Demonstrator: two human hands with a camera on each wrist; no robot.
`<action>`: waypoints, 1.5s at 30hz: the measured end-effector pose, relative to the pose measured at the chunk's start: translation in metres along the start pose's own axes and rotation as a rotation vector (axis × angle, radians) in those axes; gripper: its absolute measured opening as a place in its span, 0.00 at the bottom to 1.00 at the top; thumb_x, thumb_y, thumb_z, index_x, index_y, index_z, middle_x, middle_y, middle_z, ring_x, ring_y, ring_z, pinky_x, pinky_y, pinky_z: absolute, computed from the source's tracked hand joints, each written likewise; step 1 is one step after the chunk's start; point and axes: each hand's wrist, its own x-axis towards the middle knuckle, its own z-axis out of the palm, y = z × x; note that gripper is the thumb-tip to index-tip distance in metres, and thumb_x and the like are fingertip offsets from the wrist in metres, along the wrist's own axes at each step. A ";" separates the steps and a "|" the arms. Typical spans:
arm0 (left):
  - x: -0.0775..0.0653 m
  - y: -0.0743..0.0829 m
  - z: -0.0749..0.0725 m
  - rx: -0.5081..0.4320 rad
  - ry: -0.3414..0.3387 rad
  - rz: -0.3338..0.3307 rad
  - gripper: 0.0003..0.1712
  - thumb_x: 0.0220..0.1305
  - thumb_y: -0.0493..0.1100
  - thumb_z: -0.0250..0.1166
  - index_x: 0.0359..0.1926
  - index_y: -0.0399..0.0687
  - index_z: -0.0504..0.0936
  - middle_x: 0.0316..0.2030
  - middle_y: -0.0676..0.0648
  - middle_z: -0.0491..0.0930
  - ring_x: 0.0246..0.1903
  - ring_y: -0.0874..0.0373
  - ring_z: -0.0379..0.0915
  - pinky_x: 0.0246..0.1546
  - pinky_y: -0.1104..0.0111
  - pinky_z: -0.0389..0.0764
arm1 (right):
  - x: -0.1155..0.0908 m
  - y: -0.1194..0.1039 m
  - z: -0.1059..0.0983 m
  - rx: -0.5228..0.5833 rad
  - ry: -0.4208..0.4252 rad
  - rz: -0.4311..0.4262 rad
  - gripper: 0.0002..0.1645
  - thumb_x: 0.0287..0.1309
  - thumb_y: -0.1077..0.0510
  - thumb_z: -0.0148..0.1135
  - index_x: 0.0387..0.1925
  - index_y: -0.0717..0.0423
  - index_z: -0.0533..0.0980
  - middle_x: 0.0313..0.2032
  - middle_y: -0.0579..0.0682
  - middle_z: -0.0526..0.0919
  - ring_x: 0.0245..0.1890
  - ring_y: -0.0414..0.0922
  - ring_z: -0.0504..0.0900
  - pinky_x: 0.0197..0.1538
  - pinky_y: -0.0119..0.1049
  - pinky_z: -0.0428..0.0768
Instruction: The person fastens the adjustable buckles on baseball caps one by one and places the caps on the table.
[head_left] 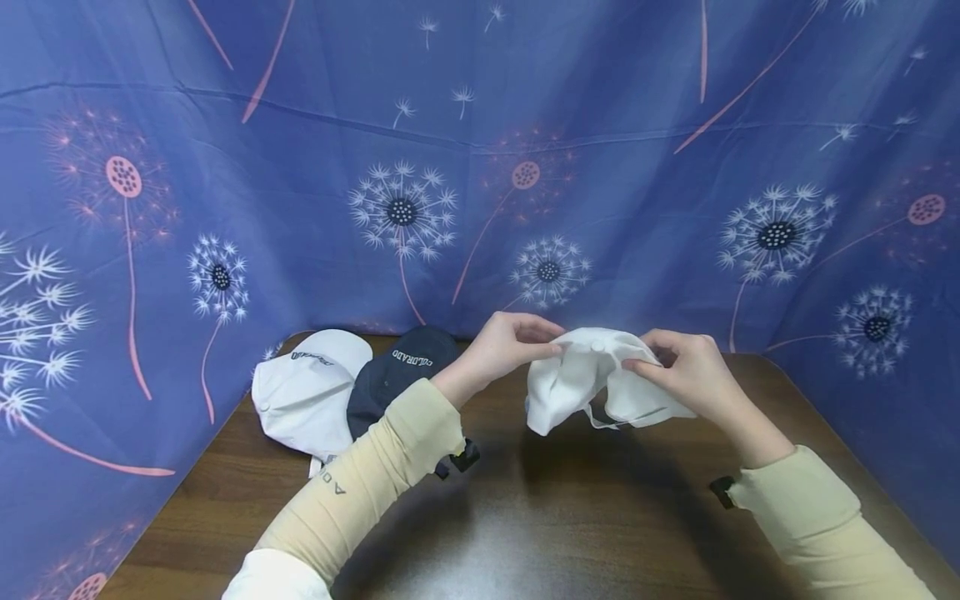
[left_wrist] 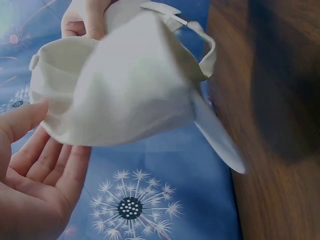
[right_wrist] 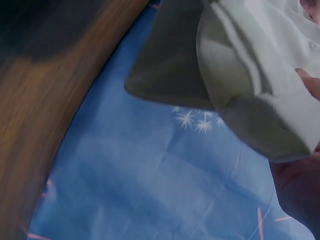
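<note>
A white cap [head_left: 577, 367] hangs above the table between both hands, its back strap dangling below in the head view. On the cap's left side, the left hand [head_left: 513, 342] pinches the fabric between thumb and fingers. The right hand [head_left: 690, 371] grips the other side, thumb toward me. In the left wrist view the cap's crown [left_wrist: 135, 85] sags in folds, with the strap [left_wrist: 205, 47] at the upper right. The right wrist view shows the brim and folded cloth [right_wrist: 250, 85] from below; only part of that hand is visible there.
At the table's left lie a white cap [head_left: 303, 392] with dark lettering and a dark navy cap [head_left: 397, 375] marked COLORADO, side by side and touching. The brown wooden table [head_left: 570, 533] meets a blue dandelion-print cloth [head_left: 465, 208] along its back and sides.
</note>
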 end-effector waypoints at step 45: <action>0.032 -0.074 0.129 0.349 0.141 -0.014 0.05 0.49 0.39 0.67 0.31 0.51 0.84 0.29 0.57 0.82 0.25 0.76 0.73 0.23 0.86 0.70 | -0.067 0.119 -0.002 -0.090 0.045 0.055 0.13 0.32 0.62 0.73 0.24 0.43 0.80 0.24 0.27 0.78 0.28 0.16 0.68 0.31 0.15 0.66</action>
